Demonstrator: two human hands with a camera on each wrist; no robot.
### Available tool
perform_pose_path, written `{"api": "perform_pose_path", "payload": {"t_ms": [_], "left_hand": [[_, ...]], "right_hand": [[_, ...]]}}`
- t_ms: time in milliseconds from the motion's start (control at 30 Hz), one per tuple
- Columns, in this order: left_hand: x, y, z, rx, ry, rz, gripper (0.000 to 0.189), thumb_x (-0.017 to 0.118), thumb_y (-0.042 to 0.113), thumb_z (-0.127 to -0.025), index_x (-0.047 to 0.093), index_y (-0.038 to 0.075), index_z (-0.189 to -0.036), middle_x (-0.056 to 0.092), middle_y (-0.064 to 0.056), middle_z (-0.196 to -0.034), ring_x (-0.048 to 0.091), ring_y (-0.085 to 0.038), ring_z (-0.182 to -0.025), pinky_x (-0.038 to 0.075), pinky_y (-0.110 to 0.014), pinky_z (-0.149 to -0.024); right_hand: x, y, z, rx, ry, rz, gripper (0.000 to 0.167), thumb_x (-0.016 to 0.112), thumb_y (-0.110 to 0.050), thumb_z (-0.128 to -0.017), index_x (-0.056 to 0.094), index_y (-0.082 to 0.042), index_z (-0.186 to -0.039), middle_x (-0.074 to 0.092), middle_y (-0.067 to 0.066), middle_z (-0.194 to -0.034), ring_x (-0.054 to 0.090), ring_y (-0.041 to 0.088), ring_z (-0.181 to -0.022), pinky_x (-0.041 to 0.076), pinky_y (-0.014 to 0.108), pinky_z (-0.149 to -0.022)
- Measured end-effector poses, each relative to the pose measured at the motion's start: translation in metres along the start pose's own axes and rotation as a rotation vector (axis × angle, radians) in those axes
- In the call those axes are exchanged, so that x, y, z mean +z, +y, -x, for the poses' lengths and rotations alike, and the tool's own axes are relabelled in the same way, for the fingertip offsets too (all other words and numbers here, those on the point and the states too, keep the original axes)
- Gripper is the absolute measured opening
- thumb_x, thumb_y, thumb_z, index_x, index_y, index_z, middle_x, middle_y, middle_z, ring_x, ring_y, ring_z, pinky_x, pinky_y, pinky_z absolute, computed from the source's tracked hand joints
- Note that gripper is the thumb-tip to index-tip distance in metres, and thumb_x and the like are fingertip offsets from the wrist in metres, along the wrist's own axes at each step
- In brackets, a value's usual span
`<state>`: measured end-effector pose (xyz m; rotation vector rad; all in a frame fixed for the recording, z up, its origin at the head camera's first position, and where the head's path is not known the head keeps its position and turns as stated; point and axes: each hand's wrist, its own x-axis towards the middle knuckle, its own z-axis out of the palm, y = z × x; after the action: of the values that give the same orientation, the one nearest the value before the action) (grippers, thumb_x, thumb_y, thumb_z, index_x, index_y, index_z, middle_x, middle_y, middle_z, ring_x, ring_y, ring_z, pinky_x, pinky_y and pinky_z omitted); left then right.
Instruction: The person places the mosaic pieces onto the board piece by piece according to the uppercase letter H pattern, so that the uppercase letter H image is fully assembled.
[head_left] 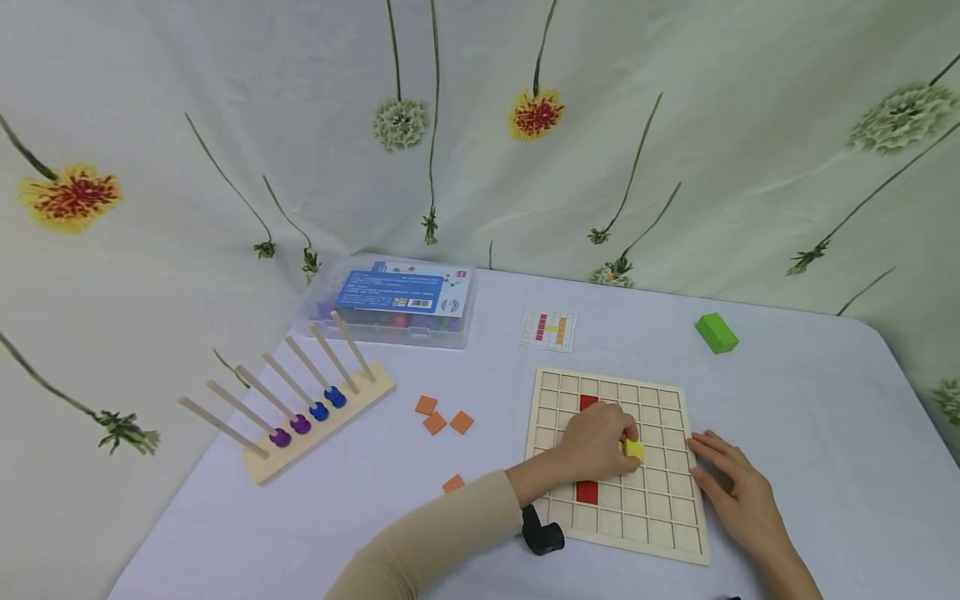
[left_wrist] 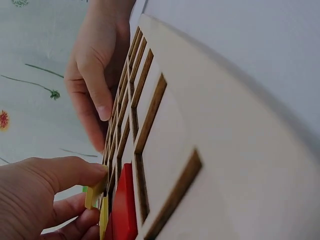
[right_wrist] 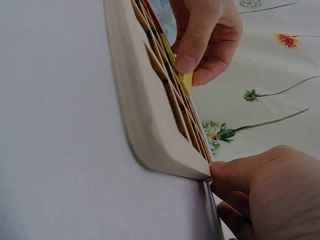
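Note:
My left hand (head_left: pixel 596 440) reaches over a wooden grid board (head_left: pixel 650 531) and pinches a yellow square tile (head_left: pixel 633 451) between thumb and fingers, at the board's middle. In the left wrist view, another yellow tile (left_wrist: pixel 103 220) sits in the grid beside a red tile (left_wrist: pixel 125 207). Red tiles (head_left: pixel 587 492) show in one column above and below the left hand, which hides the cells between. At the board's right edge, my right hand (head_left: pixel 742 497) touches the rim with thumb and fingertips, its fingers fairly straight.
Several orange tiles (head_left: pixel 434 423) lie left of the board. Behind it are a small pattern card (head_left: pixel 548 330) and a green block (head_left: pixel 717 333). A peg stand (head_left: pixel 322 425) with purple and blue beads and a clear plastic box (head_left: pixel 390 302) stand farther left.

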<state>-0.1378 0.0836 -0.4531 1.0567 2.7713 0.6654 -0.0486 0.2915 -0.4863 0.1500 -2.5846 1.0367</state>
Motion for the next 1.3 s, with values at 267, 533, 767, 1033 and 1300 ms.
{"api": "perform_pose_path", "payload": {"t_ms": [267, 533, 767, 1033, 1300], "left_hand": [[0.003, 0.000, 0.000, 0.014, 0.035, -0.007, 0.016, 0.079, 0.029, -0.077, 0.072, 0.018, -0.087, 0.058, 0.010, -0.078, 0.046, -0.002, -0.074, 0.034, -0.013, -0.055], [0.001, 0.000, 0.001, 0.017, 0.044, -0.023, 0.017, 0.080, 0.029, -0.077, 0.074, 0.017, -0.088, 0.060, 0.008, -0.080, 0.048, -0.003, -0.076, 0.034, -0.013, -0.056], [-0.018, 0.005, 0.010, 0.017, -0.018, -0.054, 0.031, 0.080, 0.033, -0.077, 0.076, 0.018, -0.103, 0.063, 0.006, -0.093, 0.051, -0.006, -0.086, 0.036, -0.014, -0.058], [-0.078, -0.004, 0.050, 0.020, 0.011, 0.022, 0.046, 0.078, 0.034, -0.080, 0.068, 0.018, -0.122, 0.060, 0.004, -0.112, 0.050, -0.008, -0.103, 0.044, -0.016, -0.076], [-0.117, -0.071, 0.103, -0.011, 0.318, 0.215, 0.052, 0.079, 0.013, -0.078, 0.063, 0.013, -0.127, 0.060, -0.003, -0.116, 0.056, -0.019, -0.104, 0.053, -0.034, -0.084]], "right_hand": [[0.000, 0.000, 0.000, -0.011, 0.003, -0.001, 0.035, 0.069, 0.005, -0.084, 0.065, 0.005, -0.118, 0.060, 0.022, -0.128, 0.022, -0.028, -0.126, 0.016, -0.006, -0.098], [0.001, -0.001, -0.001, -0.006, 0.002, 0.003, 0.035, 0.068, 0.004, -0.084, 0.065, 0.005, -0.119, 0.060, 0.021, -0.128, 0.022, -0.028, -0.125, 0.015, -0.006, -0.098], [0.001, -0.001, 0.000, 0.004, -0.005, 0.013, 0.034, 0.068, 0.002, -0.086, 0.065, 0.004, -0.120, 0.060, 0.021, -0.130, 0.021, -0.028, -0.125, 0.014, -0.006, -0.098], [0.001, 0.000, 0.000, -0.011, 0.010, 0.005, 0.035, 0.069, 0.005, -0.084, 0.065, 0.005, -0.119, 0.060, 0.022, -0.129, 0.023, -0.027, -0.126, 0.015, -0.006, -0.099], [0.001, 0.000, 0.000, 0.007, 0.005, 0.016, 0.034, 0.068, 0.001, -0.086, 0.065, 0.003, -0.120, 0.060, 0.021, -0.130, 0.021, -0.028, -0.125, 0.012, -0.004, -0.101]]}}
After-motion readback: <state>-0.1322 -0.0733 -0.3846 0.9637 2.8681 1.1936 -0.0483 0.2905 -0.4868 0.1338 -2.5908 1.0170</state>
